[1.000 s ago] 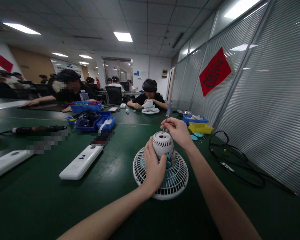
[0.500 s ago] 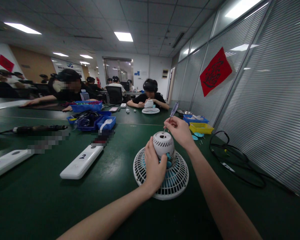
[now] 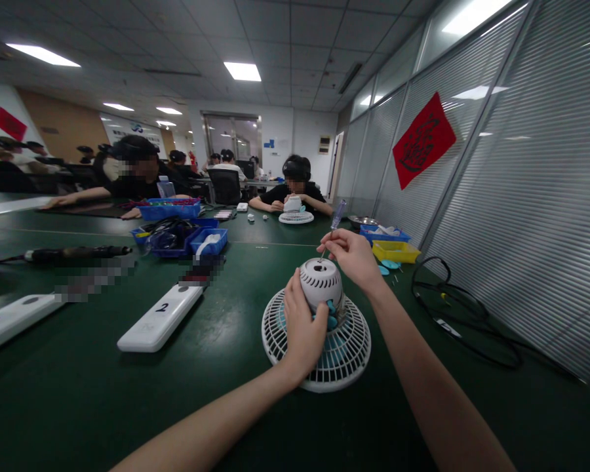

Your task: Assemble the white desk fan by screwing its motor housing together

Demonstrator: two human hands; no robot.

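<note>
A white fan (image 3: pixel 320 282) lies grille-down on the green table, its rounded motor housing on top and light-blue parts showing underneath. My left hand (image 3: pixel 305 328) is wrapped round the near left side of the housing, thumb by the blue parts. Above the housing, my right hand (image 3: pixel 349 255) pinches the shaft of a screwdriver (image 3: pixel 339 214) with a clear purplish handle. The screwdriver stands nearly upright, leaning slightly right, its tip at the top of the housing beside a dark opening. Whether the tip sits in a screw is too small to tell.
Left of the fan lies a white case marked 2 (image 3: pixel 160 318). Blue bins (image 3: pixel 209 242) hold cables and parts. A yellow tray (image 3: pixel 396 252), blue discs (image 3: pixel 391 265) and a black cable (image 3: pixel 465 314) lie to the right. Across the table, a person (image 3: pixel 295 187) handles another fan.
The screwdriver's handle has tilted slightly left, towards upright, and my right fingers have shifted a little with it. My left hand and the fan stay in place.
</note>
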